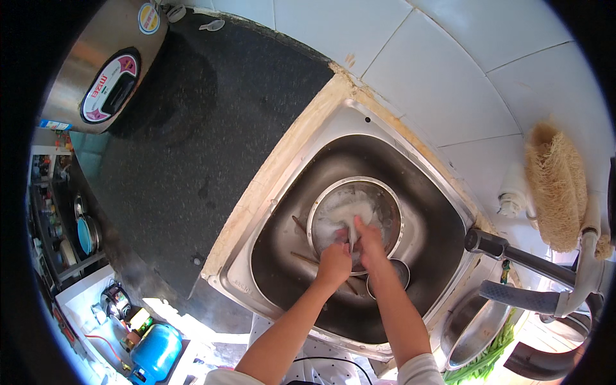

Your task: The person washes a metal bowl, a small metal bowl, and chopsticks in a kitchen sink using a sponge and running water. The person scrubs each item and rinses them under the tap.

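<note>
Both my hands are inside a round metal pot (402, 226) with a light rim, standing in the stainless steel sink (428, 255). White suds lie over the pot's inside. A pale, wet cloth-like piece (355, 211) is bunched between my hands. My left hand (336, 262) has its fingers closed on the near end of it. My right hand (369, 240) grips it from the right, thumb side up. Wooden chopsticks (304, 258) stick out from under and beside the pot. A small round metal bowl (402, 275) is partly hidden behind my right forearm.
A dark grey swivel faucet (486, 243) reaches over the sink's right rim. A dried loofah (553, 187) hangs on the tiled wall. A steel rice cooker (103, 62) stands on the black countertop (207, 144). A metal basin (476, 327) and green vegetables (500, 344) lie at lower right; a blue gas cylinder (156, 351), lower left.
</note>
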The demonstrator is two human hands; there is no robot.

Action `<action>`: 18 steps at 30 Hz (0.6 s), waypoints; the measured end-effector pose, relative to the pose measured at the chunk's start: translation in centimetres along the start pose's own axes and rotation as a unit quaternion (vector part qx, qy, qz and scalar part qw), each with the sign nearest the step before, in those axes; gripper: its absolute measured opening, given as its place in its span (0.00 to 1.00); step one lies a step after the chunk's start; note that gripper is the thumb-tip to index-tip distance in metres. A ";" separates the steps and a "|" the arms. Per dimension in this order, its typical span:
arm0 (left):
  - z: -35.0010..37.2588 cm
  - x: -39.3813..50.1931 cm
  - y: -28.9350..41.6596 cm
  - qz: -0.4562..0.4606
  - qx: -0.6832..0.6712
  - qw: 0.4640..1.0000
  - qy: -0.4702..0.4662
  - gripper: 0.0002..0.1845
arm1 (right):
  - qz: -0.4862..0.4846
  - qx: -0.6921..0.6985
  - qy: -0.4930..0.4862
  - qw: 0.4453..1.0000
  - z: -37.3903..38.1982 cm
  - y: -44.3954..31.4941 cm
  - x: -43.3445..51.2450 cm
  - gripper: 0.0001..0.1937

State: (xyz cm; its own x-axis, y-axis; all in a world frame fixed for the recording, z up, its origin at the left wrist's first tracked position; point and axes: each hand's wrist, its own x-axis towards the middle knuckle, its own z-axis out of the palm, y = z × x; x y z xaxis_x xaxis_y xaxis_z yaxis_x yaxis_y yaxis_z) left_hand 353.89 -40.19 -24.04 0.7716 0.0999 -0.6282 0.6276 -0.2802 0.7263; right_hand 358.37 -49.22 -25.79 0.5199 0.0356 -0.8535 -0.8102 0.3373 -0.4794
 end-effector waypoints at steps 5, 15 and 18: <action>-0.6 -0.8 0.7 0.022 0.042 0.998 0.033 0.13 | 0.059 -0.121 -0.002 0.991 -1.4 1.2 1.1 0.16; -3.2 -2.5 1.1 0.088 0.145 0.984 -0.050 0.16 | -0.399 -0.633 0.215 0.627 -0.6 -1.8 -0.7 0.26; -3.3 -2.5 0.8 0.082 0.125 0.988 -0.031 0.15 | -0.461 -0.633 0.126 0.609 0.1 -1.8 -0.8 0.26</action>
State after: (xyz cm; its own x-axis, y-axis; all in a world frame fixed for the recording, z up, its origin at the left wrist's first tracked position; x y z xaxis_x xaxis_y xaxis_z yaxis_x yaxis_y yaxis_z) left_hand 352.84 -37.49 -20.93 0.8479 -0.0235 -0.5297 0.4438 -0.5151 0.7333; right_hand 359.44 -49.75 -24.29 0.9830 0.1809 -0.0296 0.1524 -0.8962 -0.4166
